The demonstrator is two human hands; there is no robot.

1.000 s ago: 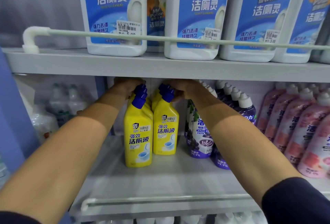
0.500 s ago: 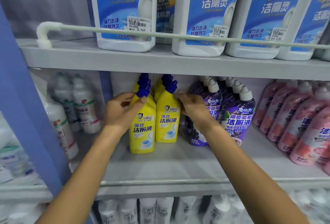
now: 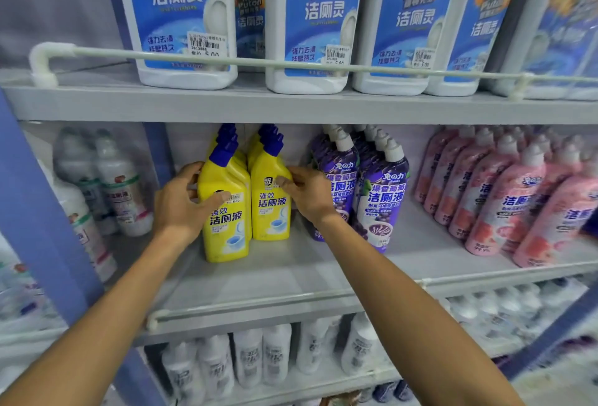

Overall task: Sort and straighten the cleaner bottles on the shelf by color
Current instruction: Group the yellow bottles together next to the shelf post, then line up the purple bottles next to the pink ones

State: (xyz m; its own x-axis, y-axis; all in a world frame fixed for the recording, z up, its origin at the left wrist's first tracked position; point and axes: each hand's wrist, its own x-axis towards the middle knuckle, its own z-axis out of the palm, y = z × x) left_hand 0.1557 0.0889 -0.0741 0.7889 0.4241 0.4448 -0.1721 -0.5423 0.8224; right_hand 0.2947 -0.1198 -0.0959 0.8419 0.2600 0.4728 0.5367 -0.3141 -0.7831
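1. The left hand has its grip clamped on the front-left yellow bottle, with the thumb across the front label and the fingers curled round the left side.
2. The right hand has its grip on the front-right yellow bottle, with the thumb on the front below the shoulder and the fingers round the right side.
3. Both bottles stand upright on the middle shelf. Their long axes are vertical, their labels face the camera and their blue caps point up. The left bottle sits slightly nearer the shelf edge.
4. More yellow bottles line up behind each one.
5. Purple bottles stand just to the right, and pink bottles stand beyond them.
6. Blue-labelled jugs stand on the shelf above, behind a rail. White bottles stand at the far left.
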